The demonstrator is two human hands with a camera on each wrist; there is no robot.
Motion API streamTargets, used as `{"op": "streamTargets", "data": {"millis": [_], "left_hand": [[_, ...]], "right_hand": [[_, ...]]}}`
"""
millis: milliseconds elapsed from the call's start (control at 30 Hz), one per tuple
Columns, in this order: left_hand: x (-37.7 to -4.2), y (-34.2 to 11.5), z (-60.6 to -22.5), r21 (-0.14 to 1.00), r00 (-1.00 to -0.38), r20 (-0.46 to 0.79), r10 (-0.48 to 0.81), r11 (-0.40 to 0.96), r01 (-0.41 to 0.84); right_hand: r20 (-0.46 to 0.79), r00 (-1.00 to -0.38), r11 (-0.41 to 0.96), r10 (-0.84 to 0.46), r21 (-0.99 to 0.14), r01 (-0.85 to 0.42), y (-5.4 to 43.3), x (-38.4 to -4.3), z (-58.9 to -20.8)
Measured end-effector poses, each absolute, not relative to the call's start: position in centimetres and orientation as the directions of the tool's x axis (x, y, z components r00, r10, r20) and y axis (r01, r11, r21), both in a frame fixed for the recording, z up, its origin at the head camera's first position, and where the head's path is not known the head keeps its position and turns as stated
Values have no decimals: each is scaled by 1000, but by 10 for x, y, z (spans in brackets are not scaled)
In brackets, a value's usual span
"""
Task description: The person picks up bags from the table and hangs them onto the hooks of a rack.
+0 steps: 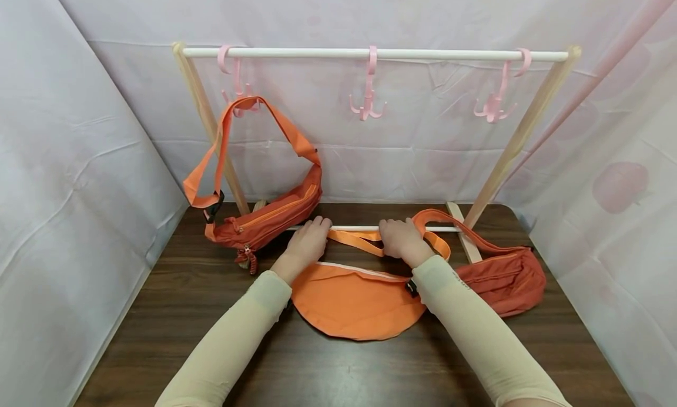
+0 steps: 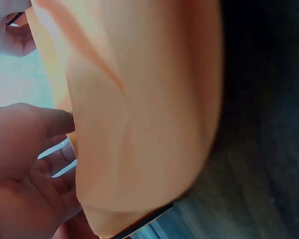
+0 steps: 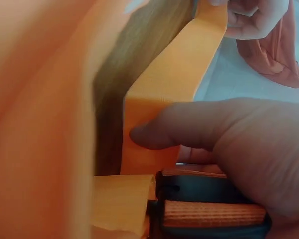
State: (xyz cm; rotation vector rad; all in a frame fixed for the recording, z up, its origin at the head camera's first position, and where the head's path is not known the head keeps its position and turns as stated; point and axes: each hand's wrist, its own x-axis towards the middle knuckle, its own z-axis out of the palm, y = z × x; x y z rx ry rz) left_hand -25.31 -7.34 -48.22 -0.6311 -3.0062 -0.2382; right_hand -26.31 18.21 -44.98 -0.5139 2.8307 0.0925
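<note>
An orange waist bag (image 1: pixel 359 307) with a pale zipper lies on the table, its rounded edge towards me. Behind its top edge, my left hand (image 1: pixel 309 241) pinches one end of its orange strap (image 1: pixel 355 242). My right hand (image 1: pixel 403 241) holds the same strap farther right; in the right wrist view the thumb presses flat on the webbing (image 3: pixel 149 117), with fingers behind it. A black buckle (image 3: pixel 209 191) sits just below that thumb. In the left wrist view, orange fabric (image 2: pixel 139 109) hides part of the fingers' grip.
A rust-red bag (image 1: pixel 275 216) hangs by its orange strap from the left pink hook (image 1: pixel 238 81). Another rust-red bag (image 1: pixel 508 281) lies on the right. Two more pink hooks, the middle hook (image 1: pixel 367 90) and right hook (image 1: pixel 497 96), hang from the white rail (image 1: pixel 433 54).
</note>
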Motion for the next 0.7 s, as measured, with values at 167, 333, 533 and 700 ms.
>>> {"op": "streamTargets", "data": {"millis": [167,333,533,700], "left_hand": [[-250,-77,-482,137,-915,52,400,905,403],[-245,-81,-477,154,-931,-15,365,921,358],[-242,-87,-475,188,-939,-53,341,926,326],[-241,-92,-478,287,-946,-52,320,912,293]], "right_hand": [[-274,-900,933,-339,26,-360,182,-262,-452],[-294,-890,925,-348,44,-376,181,-261,-451],[-304,-879,914,-368,54,-401,179,-260,-452],[-289,-875,907,-389,44,-418,175,-258,-453]]}}
